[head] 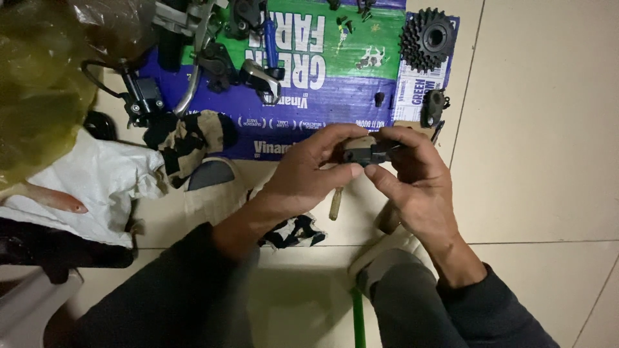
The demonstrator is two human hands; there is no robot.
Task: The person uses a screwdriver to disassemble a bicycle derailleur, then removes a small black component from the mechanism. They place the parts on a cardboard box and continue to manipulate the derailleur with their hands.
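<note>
My left hand [308, 173] and my right hand [416, 183] meet at the middle of the view, both gripping a small black metal bicycle part [365, 152] between thumbs and fingers. The part is held above a pale tiled floor [541, 142]. Below the hands a short tan stick-like piece [334, 203] lies on the floor. Both forearms wear dark sleeves.
A flattened green and blue cardboard sheet [335, 96] lies ahead, carrying a black toothed sprocket cluster [427, 37], brake levers [258, 71] and small black parts [433, 107]. A patterned rag [190, 138] and white sacking [97, 180] sit left. A yellowish plastic bag [32, 90] fills the upper left.
</note>
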